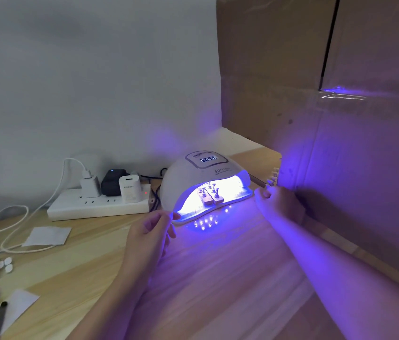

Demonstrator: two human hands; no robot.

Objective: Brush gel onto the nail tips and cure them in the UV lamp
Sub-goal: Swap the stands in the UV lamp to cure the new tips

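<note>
A cardboard box (328, 94) fills the right side, standing on the wooden desk (83, 253) and washed violet low down. The white wall (83, 69) runs behind the rest.

The lamp (193, 177) sits on the desk near the middle, its mouth toward me, lit bright violet-white inside, with digits glowing on its top display (209, 159); I cannot read them. Violet light spills over the desk in front of it, with small bright dots reflected just before the mouth.

My left hand (151, 231) hovers at the lamp's front left corner, fingers loosely curved with nothing in them, the fingertips just at the rim; I cannot tell whether they touch it. My right hand (276, 202) is at the lamp's right corner, fingers curled inward near the rim; what they hold, if anything, I cannot make out.

A white power strip (98, 204) lies left of the lamp against the wall, with a white charger (90, 184), a black adapter (113, 181) and another white plug (129, 188) in it, and a white cable (22, 217) looping over the desk.

The nail tips (208, 190) stand inside the lamp on small posts set in two wooden holders (212, 200), side by side near the mouth. A third row of tips (274, 176) stands outside, just right of the lamp beside the box.
</note>
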